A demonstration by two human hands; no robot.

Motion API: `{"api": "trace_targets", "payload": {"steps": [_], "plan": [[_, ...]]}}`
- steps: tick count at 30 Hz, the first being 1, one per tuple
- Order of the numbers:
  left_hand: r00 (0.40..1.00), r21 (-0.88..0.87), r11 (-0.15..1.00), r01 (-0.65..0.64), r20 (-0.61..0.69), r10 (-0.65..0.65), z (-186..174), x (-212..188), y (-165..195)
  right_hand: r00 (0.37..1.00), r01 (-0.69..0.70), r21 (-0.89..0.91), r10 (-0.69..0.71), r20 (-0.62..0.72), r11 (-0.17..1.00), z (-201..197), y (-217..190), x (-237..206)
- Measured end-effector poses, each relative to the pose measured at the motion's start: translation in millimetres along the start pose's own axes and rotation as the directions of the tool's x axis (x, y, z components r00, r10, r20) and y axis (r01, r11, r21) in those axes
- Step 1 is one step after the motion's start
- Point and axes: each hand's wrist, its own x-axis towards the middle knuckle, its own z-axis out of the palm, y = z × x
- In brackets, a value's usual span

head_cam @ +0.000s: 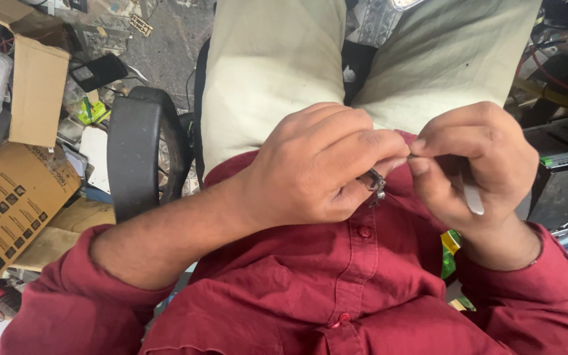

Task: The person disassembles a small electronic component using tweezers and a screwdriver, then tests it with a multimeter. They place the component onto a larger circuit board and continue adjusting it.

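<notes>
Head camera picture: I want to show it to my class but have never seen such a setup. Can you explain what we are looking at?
The camera sits on a person's head and looks down at their own lap. You see a red shirt, pale trousers and a black chair armrest. The left hand pinches a small dark metal part; what it is, I cannot tell. The right hand grips a thin pale tool, its fingers meeting the left. Cardboard boxes lie on the floor.

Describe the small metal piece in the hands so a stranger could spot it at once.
Start at the dark red shirt and go up to where the two hands meet above its buttons. Under the left hand a small metal piece pokes out. It is the only grey, knobbly thing there, unlike the thin white stick in the right hand.
</notes>
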Motion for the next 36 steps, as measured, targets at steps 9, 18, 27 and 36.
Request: {"api": "trace_targets", "payload": {"steps": [9, 18, 27, 36], "plan": [[0.994, -0.117, 0.991, 0.07, -0.081, -0.08, 4, 2, 1, 0.934, -0.287, 0.562, 0.358, -0.018, 0.776, 11, 1, -14], [0.993, -0.117, 0.991, 0.066, -0.088, -0.076, 5, -2, -1, 0.92, -0.282, 0.716, 0.392, 0.012, 0.639, 18, 6, -13], [0.978, -0.236, 0.955, 0.179, -0.063, -0.199, 6, -10, -6, 0.953, -0.241, 0.508, 0.301, -0.038, 0.827, 18, 10, -10], [0.879, -0.468, 0.769, 0.436, 0.04, -0.474, 13, -12, -9, 0.934, -0.286, 0.55, 0.357, -0.025, 0.785, 15, 2, 1]]}}
